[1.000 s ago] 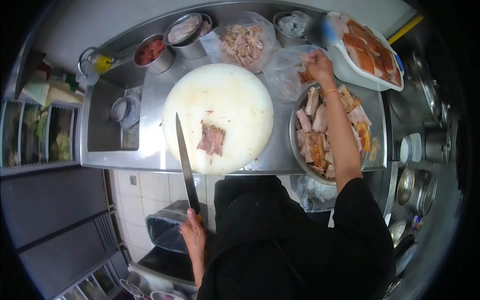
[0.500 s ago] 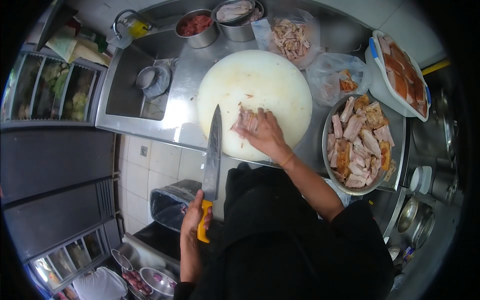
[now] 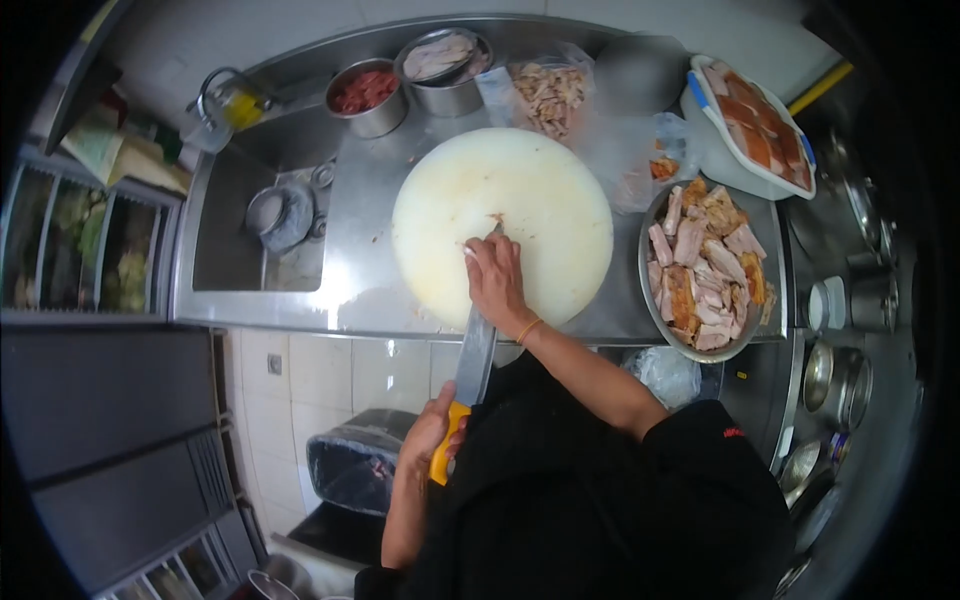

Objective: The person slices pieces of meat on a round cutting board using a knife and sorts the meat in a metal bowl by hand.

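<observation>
Yellow-handled steel knife (image 3: 477, 362) swung under right hand (image 3: 495, 278) on round white board (image 3: 560, 210); right fingers curled, pinch unclear; left hand (image 3: 428, 428) clasps handle (image 3: 441, 463). Meat chunks (image 3: 702, 275) bowled; remainder unclear.

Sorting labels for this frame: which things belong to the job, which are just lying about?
In use:
- Left hand, holding the knife
- Right hand, covering part of the knife
- Round white board

Apparently just there:
- Pot of red meat
- White tub

Unclear: bowl of meat chunks.
</observation>
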Available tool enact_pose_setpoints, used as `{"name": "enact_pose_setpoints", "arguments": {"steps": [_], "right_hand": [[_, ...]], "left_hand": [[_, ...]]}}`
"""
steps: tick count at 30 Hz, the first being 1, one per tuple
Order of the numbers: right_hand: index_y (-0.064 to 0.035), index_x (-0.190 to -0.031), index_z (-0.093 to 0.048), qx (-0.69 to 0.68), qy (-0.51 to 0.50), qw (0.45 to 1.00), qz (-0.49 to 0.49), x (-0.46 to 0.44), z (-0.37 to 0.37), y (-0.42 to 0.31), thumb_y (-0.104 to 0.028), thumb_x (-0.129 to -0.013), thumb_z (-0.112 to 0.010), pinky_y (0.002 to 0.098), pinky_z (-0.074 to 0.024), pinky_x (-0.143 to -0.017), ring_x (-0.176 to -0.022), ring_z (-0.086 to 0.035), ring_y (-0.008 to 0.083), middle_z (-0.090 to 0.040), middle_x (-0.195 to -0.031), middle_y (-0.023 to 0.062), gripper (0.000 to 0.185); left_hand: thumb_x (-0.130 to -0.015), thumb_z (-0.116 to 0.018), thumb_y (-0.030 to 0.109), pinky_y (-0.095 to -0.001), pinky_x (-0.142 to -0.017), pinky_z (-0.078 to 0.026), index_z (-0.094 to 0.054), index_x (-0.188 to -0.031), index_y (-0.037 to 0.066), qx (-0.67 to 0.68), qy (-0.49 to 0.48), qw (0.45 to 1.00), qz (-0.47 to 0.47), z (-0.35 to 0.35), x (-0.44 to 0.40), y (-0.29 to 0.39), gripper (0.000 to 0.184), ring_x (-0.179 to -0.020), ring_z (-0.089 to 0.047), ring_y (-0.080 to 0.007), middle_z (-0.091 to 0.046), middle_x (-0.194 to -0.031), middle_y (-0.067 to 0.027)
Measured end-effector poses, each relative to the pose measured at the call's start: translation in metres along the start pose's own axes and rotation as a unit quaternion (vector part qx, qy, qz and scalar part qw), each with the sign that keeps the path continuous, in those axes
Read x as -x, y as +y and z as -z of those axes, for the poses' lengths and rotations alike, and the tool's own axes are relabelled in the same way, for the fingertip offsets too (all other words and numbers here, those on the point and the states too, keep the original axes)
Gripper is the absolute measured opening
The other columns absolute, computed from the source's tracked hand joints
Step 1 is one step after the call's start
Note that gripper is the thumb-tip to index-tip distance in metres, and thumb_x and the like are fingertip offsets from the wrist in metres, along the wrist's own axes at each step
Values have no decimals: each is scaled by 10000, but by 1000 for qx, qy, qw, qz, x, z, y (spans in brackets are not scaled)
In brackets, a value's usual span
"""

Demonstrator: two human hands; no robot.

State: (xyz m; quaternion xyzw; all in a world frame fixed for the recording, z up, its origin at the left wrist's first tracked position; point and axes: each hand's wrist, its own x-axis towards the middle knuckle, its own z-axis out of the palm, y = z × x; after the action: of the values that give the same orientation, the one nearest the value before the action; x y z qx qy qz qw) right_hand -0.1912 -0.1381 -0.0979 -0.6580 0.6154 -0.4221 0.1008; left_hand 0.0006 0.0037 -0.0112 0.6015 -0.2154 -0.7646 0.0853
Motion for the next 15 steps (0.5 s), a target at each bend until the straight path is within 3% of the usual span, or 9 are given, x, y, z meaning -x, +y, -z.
{"name": "enact_pose_setpoints", "arguments": {"steps": [7,15], "right_hand": [[-77,-1184,-670,-48,125,991,-28,-43,19,28,-64,-920,-658,468,-420,-914,-1008,-511,349,-539,-1123,162,264],[-57,-1116,-701,-31,193,981,12,-228,35,130,-93,-894,-680,484,-438,-957,-1059,-542,379,-579,-1115,186,226]], "left_hand": [[-1061,-351,642,-269,-358,-327,-506,-759,74,-82,-31,996,-29,-20,-14,72,662,-352,-376,-121,-410,-504,2],[-1074,-304,620,-295,-377,-333,-496,-755,74,-100,-8,991,-92,-94,-55,212,660,-359,-372,-144,-409,-511,-16]]}}
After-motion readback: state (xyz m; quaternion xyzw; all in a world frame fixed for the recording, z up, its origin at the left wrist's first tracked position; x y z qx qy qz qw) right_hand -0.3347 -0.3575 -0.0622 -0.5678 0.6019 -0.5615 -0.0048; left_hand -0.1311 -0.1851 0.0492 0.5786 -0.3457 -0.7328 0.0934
